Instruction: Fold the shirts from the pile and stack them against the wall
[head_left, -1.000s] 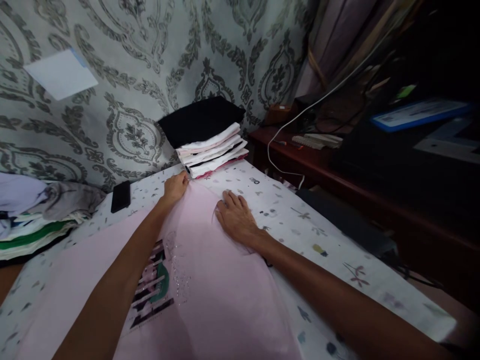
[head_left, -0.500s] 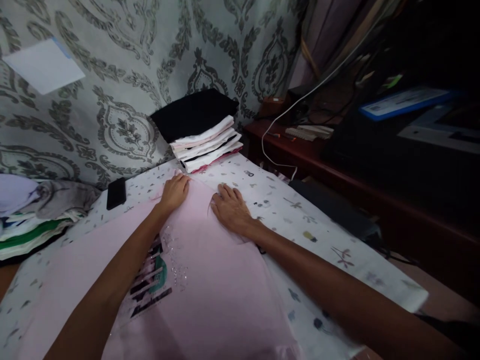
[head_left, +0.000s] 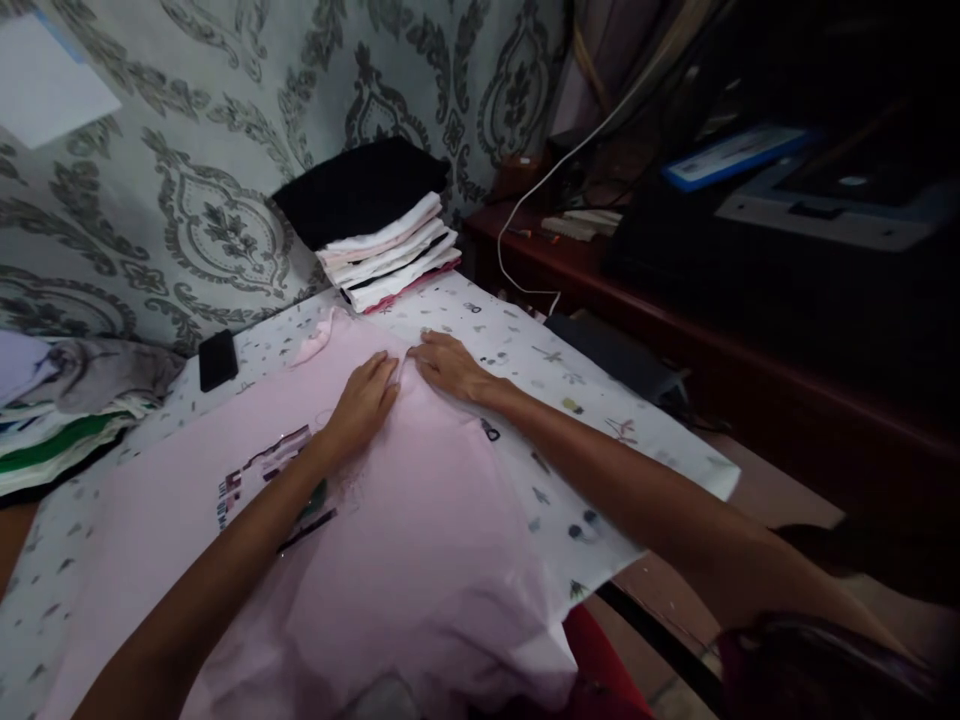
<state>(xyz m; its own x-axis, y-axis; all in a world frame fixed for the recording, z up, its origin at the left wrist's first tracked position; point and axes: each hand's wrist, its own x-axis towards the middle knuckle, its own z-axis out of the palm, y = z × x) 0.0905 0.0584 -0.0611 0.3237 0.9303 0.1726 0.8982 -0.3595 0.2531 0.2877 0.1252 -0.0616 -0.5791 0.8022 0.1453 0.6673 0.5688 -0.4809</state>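
A pink T-shirt [head_left: 405, 520] with a dark printed design lies spread over the table, its neckline toward the far side and its near part creased. My left hand [head_left: 366, 402] rests on the shirt's upper right part, its fingers closed on the cloth by a small raised fold. Just right of it, my right hand [head_left: 448, 366] pinches the shirt near its far right edge. The two hands' fingertips almost meet. Part of the print is hidden under my left forearm.
A neat stack of folded clothes [head_left: 390, 255], black on top, stands at the table's far edge. A black phone [head_left: 218, 361] and another pile of clothes [head_left: 60, 430] are on the left. A dark red desk [head_left: 585, 270] with a white cable is to the right.
My left hand has moved off the neckline, toward my right hand. My right hand has gone from lying spread to pinching the cloth. The shirt's near right part is now more rumpled.
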